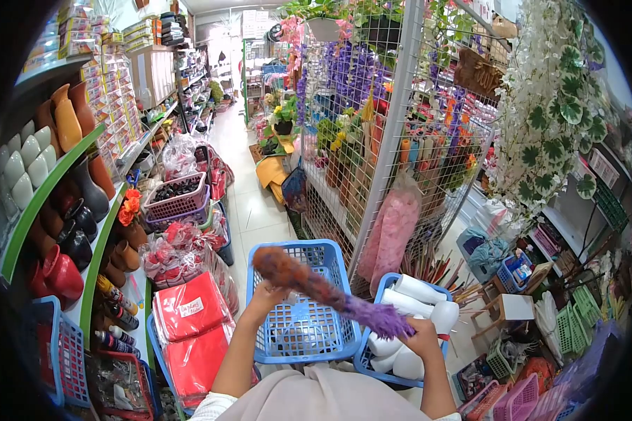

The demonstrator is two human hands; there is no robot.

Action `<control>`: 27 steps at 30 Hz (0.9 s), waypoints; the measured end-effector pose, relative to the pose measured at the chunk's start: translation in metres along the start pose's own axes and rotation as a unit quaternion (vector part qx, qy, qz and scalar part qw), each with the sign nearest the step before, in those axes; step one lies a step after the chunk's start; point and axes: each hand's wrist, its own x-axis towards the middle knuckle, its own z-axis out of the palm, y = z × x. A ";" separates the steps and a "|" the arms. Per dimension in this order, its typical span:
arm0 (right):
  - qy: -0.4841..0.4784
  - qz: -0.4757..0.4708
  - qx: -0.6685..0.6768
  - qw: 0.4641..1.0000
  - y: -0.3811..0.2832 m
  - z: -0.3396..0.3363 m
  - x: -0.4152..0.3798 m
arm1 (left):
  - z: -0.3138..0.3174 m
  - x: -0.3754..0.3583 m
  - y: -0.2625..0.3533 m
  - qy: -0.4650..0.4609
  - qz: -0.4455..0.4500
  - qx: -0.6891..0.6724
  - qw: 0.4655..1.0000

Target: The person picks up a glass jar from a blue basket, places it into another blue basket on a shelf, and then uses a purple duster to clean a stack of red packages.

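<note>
A long fuzzy bundle, brown at its left end and purple at its right, stretches slantwise in front of me; its exact kind I cannot make out. My left hand is closed at the brown end, its fingertips partly hidden behind the bundle. At the purple tip, my right hand is closed around the lower end. Below the bundle stands a blue plastic basket with holes in its walls. To its right, beneath my right hand, another blue basket holds several white rolls.
Red packets lie stacked in a basket at left. Vases line green-edged shelves on the left. A wire mesh rack with artificial flowers rises at right, a pink bag hanging on it. A tiled aisle runs ahead.
</note>
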 end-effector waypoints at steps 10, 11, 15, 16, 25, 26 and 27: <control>-0.009 -0.007 -0.026 1.000 -0.005 -0.008 0.003 | 0.002 0.006 -0.014 -0.001 0.012 0.005 1.000; -0.002 0.021 -0.033 0.999 -0.008 -0.010 0.005 | 0.002 0.007 -0.015 -0.002 0.013 0.005 1.000; -0.021 -0.017 -0.022 0.999 -0.001 -0.009 0.002 | 0.005 0.011 -0.014 -0.024 0.266 0.248 0.931; -0.020 -0.014 -0.023 0.999 0.001 -0.009 0.001 | 0.005 0.004 -0.013 -0.055 0.172 0.134 0.974; -0.021 0.013 0.002 1.000 0.014 0.000 -0.002 | 0.005 0.015 -0.031 -0.078 0.080 0.093 0.989; -0.019 0.014 0.001 1.000 0.013 -0.001 -0.001 | 0.018 0.008 -0.014 -0.048 0.011 0.072 0.996; -0.017 0.048 0.011 0.999 0.011 -0.003 0.001 | 0.024 0.002 -0.007 -0.041 0.003 0.043 0.998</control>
